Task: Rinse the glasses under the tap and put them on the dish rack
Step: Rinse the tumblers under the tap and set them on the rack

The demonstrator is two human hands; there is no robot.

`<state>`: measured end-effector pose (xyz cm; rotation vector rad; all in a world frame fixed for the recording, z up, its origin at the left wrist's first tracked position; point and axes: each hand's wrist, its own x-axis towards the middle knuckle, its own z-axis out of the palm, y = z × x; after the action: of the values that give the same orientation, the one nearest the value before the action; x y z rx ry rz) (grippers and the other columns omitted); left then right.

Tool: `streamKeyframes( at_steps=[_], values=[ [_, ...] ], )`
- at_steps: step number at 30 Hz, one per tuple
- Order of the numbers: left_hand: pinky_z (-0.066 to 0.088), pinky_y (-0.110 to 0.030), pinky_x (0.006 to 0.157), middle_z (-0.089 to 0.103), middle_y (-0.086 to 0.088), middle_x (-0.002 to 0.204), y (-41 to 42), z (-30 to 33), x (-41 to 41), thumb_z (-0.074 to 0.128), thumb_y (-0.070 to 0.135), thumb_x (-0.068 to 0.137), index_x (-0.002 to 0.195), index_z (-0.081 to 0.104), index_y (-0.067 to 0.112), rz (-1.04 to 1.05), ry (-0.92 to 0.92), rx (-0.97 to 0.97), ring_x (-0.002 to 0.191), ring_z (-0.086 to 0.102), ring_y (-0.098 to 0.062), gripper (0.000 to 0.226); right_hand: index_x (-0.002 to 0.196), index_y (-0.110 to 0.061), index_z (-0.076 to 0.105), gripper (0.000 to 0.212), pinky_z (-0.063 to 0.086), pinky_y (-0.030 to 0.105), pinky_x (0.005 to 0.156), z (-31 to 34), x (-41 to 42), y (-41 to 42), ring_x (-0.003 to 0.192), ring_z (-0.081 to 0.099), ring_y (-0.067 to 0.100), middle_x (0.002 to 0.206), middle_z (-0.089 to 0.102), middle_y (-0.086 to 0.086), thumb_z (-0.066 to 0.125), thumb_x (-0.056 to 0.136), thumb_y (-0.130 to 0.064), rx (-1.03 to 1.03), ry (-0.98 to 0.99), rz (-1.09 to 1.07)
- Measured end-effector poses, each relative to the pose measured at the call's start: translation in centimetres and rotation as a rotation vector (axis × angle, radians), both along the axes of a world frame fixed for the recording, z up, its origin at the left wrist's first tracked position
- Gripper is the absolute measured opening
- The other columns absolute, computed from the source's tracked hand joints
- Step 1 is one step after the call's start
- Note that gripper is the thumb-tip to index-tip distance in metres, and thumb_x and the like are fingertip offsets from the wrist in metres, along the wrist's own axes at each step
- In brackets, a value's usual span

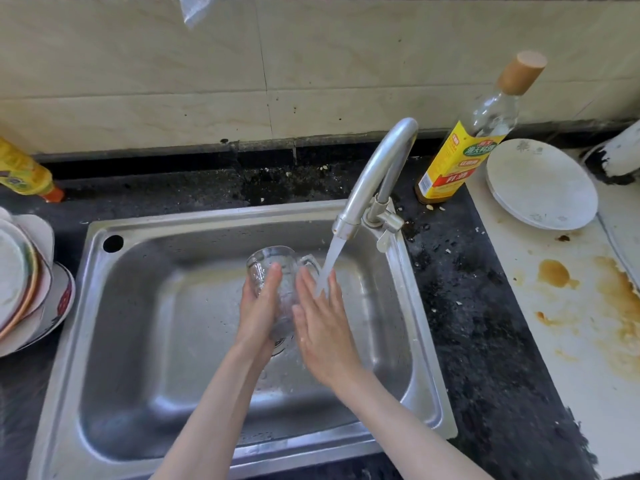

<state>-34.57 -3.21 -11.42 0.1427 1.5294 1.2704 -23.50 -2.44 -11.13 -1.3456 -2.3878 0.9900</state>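
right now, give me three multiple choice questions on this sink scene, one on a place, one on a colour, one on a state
1. Where is the glass?
A. over the sink
B. on the white board
C. beside the bottle

2. What colour is the label on the bottle by the tap?
A. blue
B. yellow
C. black

3. What is the tap doing?
A. off
B. dripping
C. running

Answers:
1 A, the left hand and right hand hold it between them above the basin.
2 B, the label is yellow with red and green patches.
3 C, a steady stream falls onto the right hand.
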Motion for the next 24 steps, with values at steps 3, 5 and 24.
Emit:
streamKeyframes(
  at_steps=[3,5,24],
  values=[
    [0.045,-0.055,0.094,0.055,0.001,0.132,-0.3,-0.8,0.0,0.071,0.075,0.051,0.131,0.040,0.040,-0.024,0.054,-0.054,0.114,0.057,-0.029,0.092,0.150,-0.020,-0.003,0.080,-0.019,0.042,0.115,0.7,-0.6,1.2,0.141,-0.025,0.017,0.158,-0.002,-0.006,-0.018,0.078,-0.053,0.026,-0.244,0.065],
    [0.045,-0.055,0.094,0.052,0.004,0.134,-0.5,-0.7,0.7,0.072,0.077,0.044,0.132,0.037,0.042,-0.065,0.037,-0.048,0.113,0.058,-0.028,0.101,0.150,-0.018,-0.001,0.070,-0.018,0.045,0.115,1.3,-1.1,3.0,0.143,-0.022,0.014,0.159,0.001,-0.006,-0.010,0.089,-0.050,0.022,-0.293,0.047],
    [0.009,-0.001,0.105,0.003,0.006,0.155,-0.7,1.1,5.6,0.033,0.026,0.096,0.141,0.006,0.035,-0.329,0.799,0.291,0.136,0.002,0.013,0.053,0.136,-0.031,0.047,0.082,0.027,0.042,0.114,0.3,0.0,3.7,0.131,0.043,0.008,0.140,0.049,-0.008,0.036,0.074,-0.084,-0.766,0.660,-0.525]
  ],
)
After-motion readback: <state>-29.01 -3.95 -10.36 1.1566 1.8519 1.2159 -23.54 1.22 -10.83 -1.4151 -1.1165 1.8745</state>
